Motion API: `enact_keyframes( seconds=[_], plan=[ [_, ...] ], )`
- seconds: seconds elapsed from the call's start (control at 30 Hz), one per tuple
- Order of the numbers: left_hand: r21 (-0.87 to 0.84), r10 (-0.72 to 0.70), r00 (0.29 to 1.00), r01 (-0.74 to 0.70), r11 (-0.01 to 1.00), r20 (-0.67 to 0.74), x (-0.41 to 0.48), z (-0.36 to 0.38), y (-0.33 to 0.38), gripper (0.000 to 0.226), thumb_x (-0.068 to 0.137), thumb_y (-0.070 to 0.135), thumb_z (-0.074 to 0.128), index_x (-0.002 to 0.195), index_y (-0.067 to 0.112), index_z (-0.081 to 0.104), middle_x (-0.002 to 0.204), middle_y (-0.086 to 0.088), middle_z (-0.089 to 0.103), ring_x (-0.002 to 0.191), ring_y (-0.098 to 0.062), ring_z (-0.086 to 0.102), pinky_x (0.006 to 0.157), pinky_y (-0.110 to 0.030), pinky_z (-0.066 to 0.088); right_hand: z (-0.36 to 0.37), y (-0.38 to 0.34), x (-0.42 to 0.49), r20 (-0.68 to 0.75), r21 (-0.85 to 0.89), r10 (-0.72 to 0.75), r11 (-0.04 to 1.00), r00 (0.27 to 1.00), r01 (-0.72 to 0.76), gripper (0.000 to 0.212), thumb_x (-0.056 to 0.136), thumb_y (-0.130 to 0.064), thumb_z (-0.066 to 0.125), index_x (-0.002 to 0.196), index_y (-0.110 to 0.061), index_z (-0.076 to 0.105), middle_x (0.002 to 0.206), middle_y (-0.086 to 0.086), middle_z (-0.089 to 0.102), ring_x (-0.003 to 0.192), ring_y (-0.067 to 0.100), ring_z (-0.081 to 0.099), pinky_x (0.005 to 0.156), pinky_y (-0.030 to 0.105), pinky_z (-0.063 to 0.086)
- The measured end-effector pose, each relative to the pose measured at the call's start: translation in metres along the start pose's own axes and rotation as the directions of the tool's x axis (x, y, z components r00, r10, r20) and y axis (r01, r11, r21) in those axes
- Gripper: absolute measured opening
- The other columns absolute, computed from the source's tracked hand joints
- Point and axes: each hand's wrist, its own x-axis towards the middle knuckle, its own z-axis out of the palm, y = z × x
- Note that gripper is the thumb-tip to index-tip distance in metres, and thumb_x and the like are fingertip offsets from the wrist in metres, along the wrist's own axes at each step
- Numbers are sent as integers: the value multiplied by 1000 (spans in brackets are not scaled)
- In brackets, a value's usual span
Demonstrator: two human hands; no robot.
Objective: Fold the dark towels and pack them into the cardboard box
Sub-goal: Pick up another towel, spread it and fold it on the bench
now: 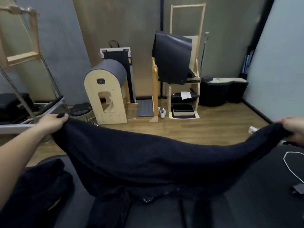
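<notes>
A dark navy towel [156,163] hangs stretched wide in the air between my two hands, sagging in the middle, its lower edge resting on the black padded surface [246,203]. My left hand [52,123] grips its upper left corner, and my right hand [294,129] grips the upper right corner at the frame's edge. More dark towels [37,186] lie piled at the lower left under my left forearm. No cardboard box is in view.
A white cable [291,163] and a small black device [298,189] lie on the padded surface at right. Beyond are a wooden floor, a barrel-shaped wooden apparatus [108,91], a black stool [80,109], a wooden chair frame with a dark mat [172,58], and a metal-framed bench at left.
</notes>
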Motion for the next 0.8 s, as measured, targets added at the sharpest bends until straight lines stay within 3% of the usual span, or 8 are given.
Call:
enact_keyframes(
  seconds=[0.1, 0.27, 0.37, 0.43, 0.5, 0.57, 0.7, 0.8],
  plan=[
    [-14, -155, 952, 165, 986, 262, -23, 50, -7, 41, 98, 35, 62, 120, 0, 62, 119, -15, 65, 102, -32, 62, 90, -38, 49, 63, -23, -87, 314, -49, 106, 994, 943, -95, 26, 97, 2, 42, 87, -16, 58, 73, 11, 56, 57, 21, 53, 41, 26, 51],
    [-323, -151, 775, 422, 847, 613, -106, 132, -12, 23, 101, 28, 58, 107, 6, 61, 87, -11, 68, 62, -20, 68, 57, -29, 57, 136, -9, -183, 774, -21, 78, 995, 628, -98, 30, 95, 6, 40, 82, -11, 61, 77, 10, 54, 62, 18, 49, 47, 25, 45],
    [-587, -27, 763, 519, 622, 646, -158, 147, -11, 32, 98, 30, 59, 115, 4, 65, 108, -17, 70, 94, -29, 69, 91, -43, 54, 147, -21, -219, 767, 332, -98, 906, 635, -262, 35, 92, 3, 41, 72, -11, 66, 71, 6, 57, 62, 18, 51, 58, 29, 44],
    [-649, -3, 788, 509, 566, 616, -191, 149, -16, 30, 97, 26, 59, 111, 2, 69, 106, -18, 74, 97, -30, 69, 92, -44, 55, 148, -23, -236, 718, 469, -166, 833, 676, -294, 35, 90, 4, 45, 68, -10, 69, 70, 6, 60, 62, 19, 54, 60, 31, 46],
    [-638, -6, 785, 508, 579, 619, -225, 158, -28, 25, 96, 18, 59, 109, -1, 70, 105, -20, 75, 97, -32, 71, 88, -42, 58, 154, -7, -254, 690, 282, -196, 959, 697, -10, 28, 86, 7, 56, 68, -9, 70, 67, 4, 65, 62, 16, 59, 55, 27, 49],
    [-576, -30, 768, 505, 643, 640, -256, 171, -45, 20, 95, 9, 60, 107, -3, 71, 107, -22, 74, 100, -34, 69, 91, -42, 55, 167, 19, -274, 689, 75, -200, 976, 696, 207, 19, 82, 6, 65, 72, -10, 69, 66, -1, 67, 62, 10, 60, 58, 24, 51],
    [-385, -147, 678, 567, 728, 721, -297, 196, -81, 15, 93, 2, 63, 87, 9, 76, 93, -16, 74, 80, -24, 67, 66, -27, 50, 196, 75, -305, 754, -58, -14, 994, 657, 88, 37, 74, -7, 71, 108, -21, 63, 97, -3, 66, 89, 3, 59, 68, 16, 48],
    [-317, -222, 624, 631, 708, 749, -311, 204, -92, 14, 92, 4, 65, 85, 12, 75, 87, -11, 74, 77, -21, 65, 62, -25, 50, 213, 111, -316, 769, -189, 106, 980, 630, 66, 44, 53, -28, 75, 94, -15, 72, 93, 9, 73, 82, 14, 67, 72, 34, 55]
  ],
)
